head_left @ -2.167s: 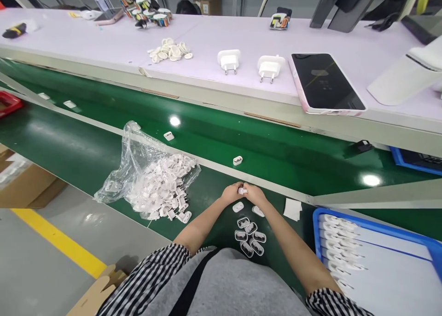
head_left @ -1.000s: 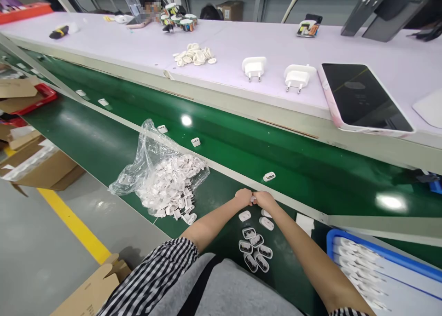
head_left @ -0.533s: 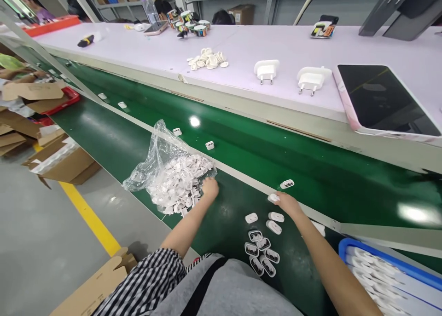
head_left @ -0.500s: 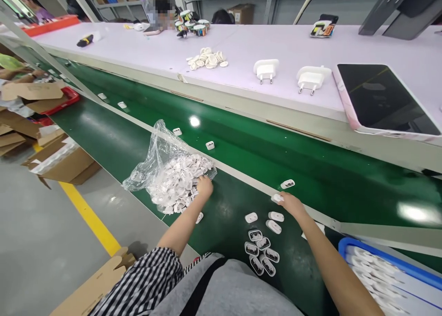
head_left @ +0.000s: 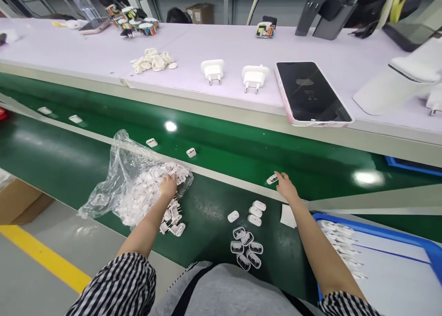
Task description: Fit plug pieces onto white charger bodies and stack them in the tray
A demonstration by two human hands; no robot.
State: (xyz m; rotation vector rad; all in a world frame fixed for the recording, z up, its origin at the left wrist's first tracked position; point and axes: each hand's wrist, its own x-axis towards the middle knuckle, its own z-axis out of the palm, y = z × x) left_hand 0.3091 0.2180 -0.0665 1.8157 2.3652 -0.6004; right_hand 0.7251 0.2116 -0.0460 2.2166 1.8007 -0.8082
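Note:
My left hand [head_left: 168, 186] is at the right side of a heap of white plastic plug parts [head_left: 141, 194], which spills from a clear plastic bag [head_left: 115, 169]. Its fingers are curled down among the parts and their tips are hidden. Over the green belt, my right hand [head_left: 287, 187] has thumb and fingers closed on the end of a white charger housing [head_left: 272, 179], whose open side shows dark insides. Near me on the dark green surface lie several open charger housings [head_left: 247, 249]. Just beyond them is a row of three closed white pieces [head_left: 255, 213], with a single one [head_left: 233, 216] beside it.
A blue tray [head_left: 366, 221] with stacked white plug parts stands at the right. White paper [head_left: 287, 216] lies near my right forearm. More housings [head_left: 191, 152] sit along the belt. The raised shelf holds two plugs [head_left: 254, 78], a phone [head_left: 312, 93] and white oval pieces [head_left: 154, 60].
My right hand has left a white piece in the row, now three, and moved out to the housing on the belt. My left hand stays in the heap. The view has swung right.

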